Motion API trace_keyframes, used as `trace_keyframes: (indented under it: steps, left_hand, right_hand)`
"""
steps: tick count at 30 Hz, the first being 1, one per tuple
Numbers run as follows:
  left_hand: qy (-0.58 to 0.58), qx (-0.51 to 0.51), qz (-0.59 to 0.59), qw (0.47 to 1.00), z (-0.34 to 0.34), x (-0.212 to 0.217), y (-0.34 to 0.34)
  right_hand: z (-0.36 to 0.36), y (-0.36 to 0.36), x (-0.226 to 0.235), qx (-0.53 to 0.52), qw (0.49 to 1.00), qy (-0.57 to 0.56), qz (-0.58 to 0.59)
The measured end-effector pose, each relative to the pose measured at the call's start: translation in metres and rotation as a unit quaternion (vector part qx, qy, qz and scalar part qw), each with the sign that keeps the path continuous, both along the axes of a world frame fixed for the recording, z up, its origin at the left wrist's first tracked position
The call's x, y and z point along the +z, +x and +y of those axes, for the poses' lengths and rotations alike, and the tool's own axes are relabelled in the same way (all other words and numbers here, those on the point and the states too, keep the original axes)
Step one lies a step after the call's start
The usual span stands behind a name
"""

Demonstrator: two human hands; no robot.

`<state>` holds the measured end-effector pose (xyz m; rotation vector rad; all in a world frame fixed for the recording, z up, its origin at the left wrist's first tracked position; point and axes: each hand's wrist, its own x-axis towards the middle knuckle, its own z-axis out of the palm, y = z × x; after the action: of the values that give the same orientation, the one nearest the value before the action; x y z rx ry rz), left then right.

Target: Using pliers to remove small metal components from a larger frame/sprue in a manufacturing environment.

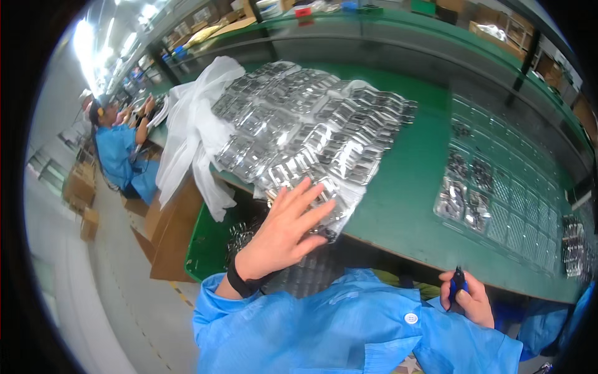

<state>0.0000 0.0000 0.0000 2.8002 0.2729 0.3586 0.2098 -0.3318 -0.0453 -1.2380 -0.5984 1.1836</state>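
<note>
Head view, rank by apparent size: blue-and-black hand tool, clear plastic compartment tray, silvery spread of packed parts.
Silvery spread of packed parts
Clear plastic compartment tray
Blue-and-black hand tool

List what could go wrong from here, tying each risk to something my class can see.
1. The broad spread of shiny silver parts reaches past the green tabletop's front edge, near the left hand, so it might slide off.
2. The crumpled translucent white plastic sheet hangs over the edge and could snag.
3. The small blue-and-black hand tool might slip from the right hand.
</note>
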Motion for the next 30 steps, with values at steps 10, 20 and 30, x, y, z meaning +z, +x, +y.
trace_keyframes:
  steps: [10,20,30]
  left_hand:
    - [0.043,-0.002,-0.018,0.999,-0.027,0.002,0.016]
    - [0.135,-0.003,0.042,0.99,-0.036,0.014,0.03]
    - [0.13,0.164,-0.343,0.916,-0.064,0.069,0.053]
  right_hand:
    - [-0.047,0.033,0.042,-0.095,0.986,0.074,-0.115]
    - [-0.08,0.061,0.049,-0.219,0.947,0.175,-0.156]
    - [-0.081,0.077,0.067,-0.282,0.912,0.163,-0.251]
